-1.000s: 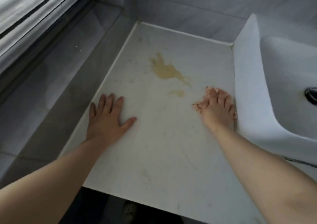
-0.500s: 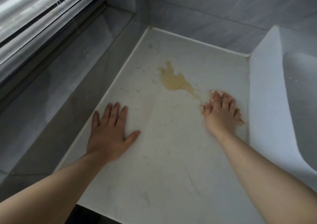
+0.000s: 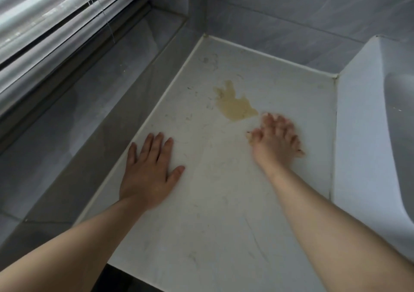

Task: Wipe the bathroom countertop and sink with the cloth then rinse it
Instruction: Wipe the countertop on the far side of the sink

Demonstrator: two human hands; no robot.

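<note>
You are looking down at the white countertop (image 3: 212, 213), with the sink (image 3: 369, 146) standing against its right edge, your left hand (image 3: 149, 173) pressing flat near its left edge with fingers slightly apart, and your blurred right hand (image 3: 276, 141) resting spread, bent fingers just beside the yellowish stain (image 3: 235, 104).
</note>
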